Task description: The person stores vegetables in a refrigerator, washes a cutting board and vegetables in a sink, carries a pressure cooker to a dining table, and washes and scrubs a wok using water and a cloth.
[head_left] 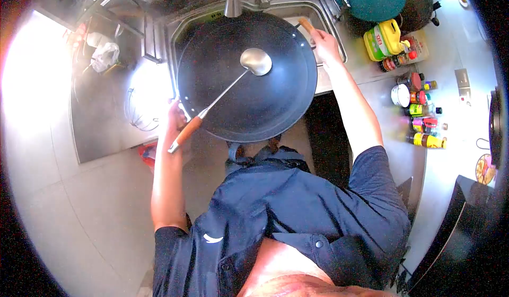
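A large black wok (212, 69) is held over the sink (327, 19), covering much of it. My right hand (326, 46) is closed around the wok's wooden handle (306, 25) at the far right. On the opposite side, my left hand (176, 117) grips the wok at its left rim; the part under the fingers is mostly hidden. A metal ladle (256, 61) lies inside the wok with its bowl near the middle. Its wooden handle (186, 134) sticks out over the near-left rim, just beside my left hand, which is not wrapped round it.
A faucet (232, 0) reaches over the wok's far edge. On the right counter stand a yellow oil jug (384, 40) and several sauce bottles (427, 140). A teal round item (374, 0) leans at the back right. A wire basket (139, 109) sits at left.
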`<state>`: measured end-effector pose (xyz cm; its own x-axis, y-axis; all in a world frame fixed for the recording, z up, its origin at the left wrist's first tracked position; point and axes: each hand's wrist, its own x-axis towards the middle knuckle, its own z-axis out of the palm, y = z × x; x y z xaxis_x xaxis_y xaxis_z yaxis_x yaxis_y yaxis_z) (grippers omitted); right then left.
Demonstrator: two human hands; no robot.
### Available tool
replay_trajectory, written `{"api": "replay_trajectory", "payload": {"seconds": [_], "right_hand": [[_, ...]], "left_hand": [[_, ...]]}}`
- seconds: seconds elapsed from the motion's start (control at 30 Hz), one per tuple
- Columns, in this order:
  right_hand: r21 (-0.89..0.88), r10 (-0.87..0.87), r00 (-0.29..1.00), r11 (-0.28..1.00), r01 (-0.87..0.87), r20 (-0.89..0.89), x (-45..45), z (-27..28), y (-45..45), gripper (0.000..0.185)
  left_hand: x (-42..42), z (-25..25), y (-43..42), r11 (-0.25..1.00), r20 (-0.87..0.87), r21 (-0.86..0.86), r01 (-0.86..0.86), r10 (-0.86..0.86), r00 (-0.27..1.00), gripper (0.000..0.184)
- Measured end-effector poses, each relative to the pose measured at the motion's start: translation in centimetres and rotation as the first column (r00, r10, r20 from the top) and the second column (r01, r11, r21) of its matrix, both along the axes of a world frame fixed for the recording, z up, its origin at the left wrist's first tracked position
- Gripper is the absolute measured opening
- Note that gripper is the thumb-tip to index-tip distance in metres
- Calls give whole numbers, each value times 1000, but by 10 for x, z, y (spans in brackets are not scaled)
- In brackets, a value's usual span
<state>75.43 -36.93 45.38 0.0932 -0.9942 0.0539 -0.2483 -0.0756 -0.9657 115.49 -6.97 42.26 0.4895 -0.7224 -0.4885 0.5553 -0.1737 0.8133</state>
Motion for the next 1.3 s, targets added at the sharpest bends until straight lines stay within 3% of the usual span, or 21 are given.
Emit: {"api": "replay_trajectory", "payload": {"seconds": [0.03,0.13,0.2,0.47,0.67,0.73,0.8,0.87,0.9,0.93,1.0,1.03,1.1,1.2,1.27,1.3], "right_hand": [[-16,26,999,1000,-25,20,0,3,-5,29],[-61,28,998,998,-32,-59,-5,9,-18,28],[-83,55,998,995,-57,-24,-12,3,-28,41],[-49,110,993,992,-113,-50,-25,11,-36,38],[-64,154,985,985,-158,-75,-21,12,-51,36],[11,190,968,982,-191,-164,-22,9,-59,34],[6,218,966,976,-220,-139,-25,13,-72,44],[71,249,825,966,-248,-507,-24,21,-99,57],[9,179,744,974,-227,-643,-21,36,-104,63],[-83,127,746,968,-238,-654,-13,36,-121,59],[-200,152,648,877,-436,-747,12,68,-131,58],[-198,162,645,872,-448,-747,27,60,-151,58],[-388,-92,446,666,-637,-890,57,37,-199,56],[-391,-147,387,612,-688,-910,85,36,-212,47],[-235,-68,240,567,-789,-969,94,16,-260,45],[-105,-61,85,552,-827,-994,96,20,-261,44]], "left_hand": [[-15,19,-7,1000,69,-15,7,-6,998,22],[-27,14,-17,997,-2,5,-71,71,998,17],[-42,25,-16,997,88,-27,-70,73,993,18],[-73,36,-12,973,184,214,-86,47,982,21],[-71,33,-17,971,161,196,-137,106,981,20],[-68,27,-16,971,160,195,-141,111,981,19],[-69,24,-16,970,159,193,-147,117,980,18],[-73,26,-15,970,184,185,-158,124,975,18],[-75,29,-14,969,179,185,-166,133,975,18],[-79,35,-13,972,189,183,-150,115,975,17],[-78,33,-13,973,194,180,-142,107,975,18],[-75,28,-13,977,216,165,-133,96,972,16],[-77,33,-14,970,246,207,-130,77,966,14],[-80,34,-14,976,175,185,-111,79,981,14],[-84,37,-12,980,156,169,-109,82,984,13],[-86,37,-13,981,166,161,-105,79,983,13]]}}
